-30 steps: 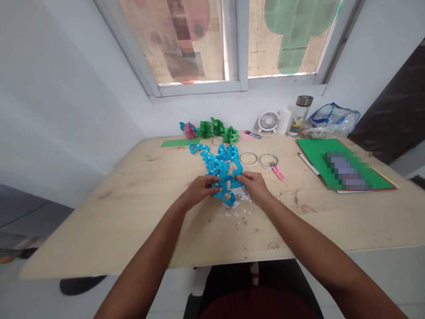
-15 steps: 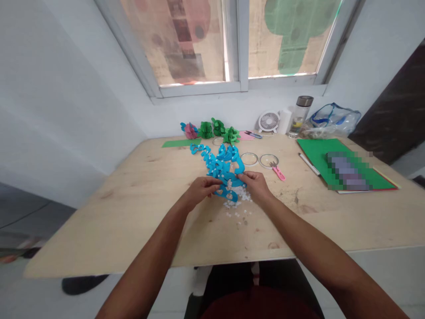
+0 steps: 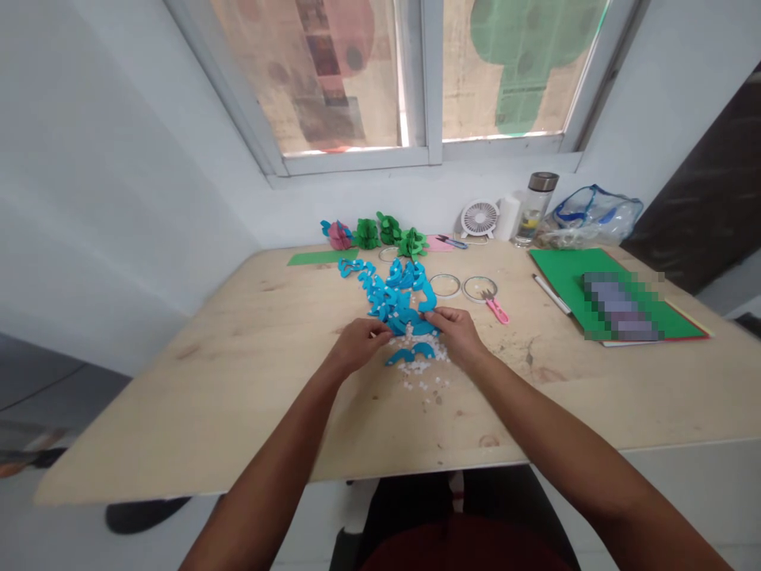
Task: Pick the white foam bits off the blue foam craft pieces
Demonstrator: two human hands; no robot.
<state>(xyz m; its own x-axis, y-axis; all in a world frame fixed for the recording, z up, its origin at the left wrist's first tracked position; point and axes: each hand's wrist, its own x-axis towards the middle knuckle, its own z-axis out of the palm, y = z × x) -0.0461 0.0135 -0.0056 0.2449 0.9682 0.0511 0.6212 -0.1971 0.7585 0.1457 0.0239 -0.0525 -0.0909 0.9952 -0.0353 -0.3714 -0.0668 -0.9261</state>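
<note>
Blue paper strips [image 3: 385, 298] at your fingertips
Between the front and back edges of the table [image 3: 250, 357], your right hand [image 3: 459, 331] pinches them; whether your left hand [image 3: 355, 346] does, I cannot tell.

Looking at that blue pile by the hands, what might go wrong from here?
The curly blue pieces overlap, so they might snag or tear as the right hand pinches one. The white bits lie scattered close by and could be swept about. The pink-handled snips lie near that hand, blades exposed, and might nick it.
</note>
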